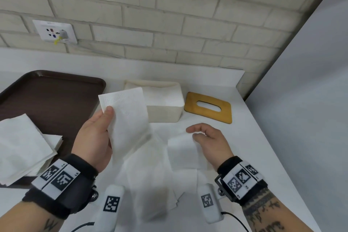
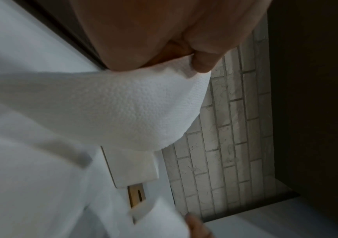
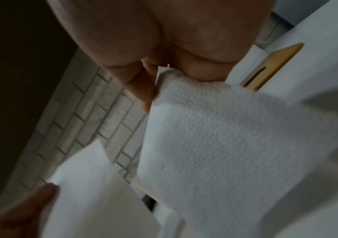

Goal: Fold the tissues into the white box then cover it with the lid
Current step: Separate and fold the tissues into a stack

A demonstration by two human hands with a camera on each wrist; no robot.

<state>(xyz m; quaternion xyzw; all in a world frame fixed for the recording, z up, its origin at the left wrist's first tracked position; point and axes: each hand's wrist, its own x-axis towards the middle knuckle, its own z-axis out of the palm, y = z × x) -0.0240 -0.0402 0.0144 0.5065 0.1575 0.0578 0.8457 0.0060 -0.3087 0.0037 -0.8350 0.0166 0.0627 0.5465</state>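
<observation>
Both hands pinch one tissue [image 1: 130, 128] mid-air: left hand [image 1: 95, 137] on its far corner, right hand [image 1: 209, 141] on the other. Box [image 1: 169, 109] at 12 o'clock, long axis 9–3, left nearer. Lid [image 1: 208, 107] off, at its 3.

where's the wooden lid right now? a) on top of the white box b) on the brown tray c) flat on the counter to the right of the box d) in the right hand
c: the wooden lid lies flat on the counter, right of the open white box.

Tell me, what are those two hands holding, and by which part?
One tissue, stretched between them. The left hand pinches its far upper corner; the right hand pinches the opposite end.
</observation>
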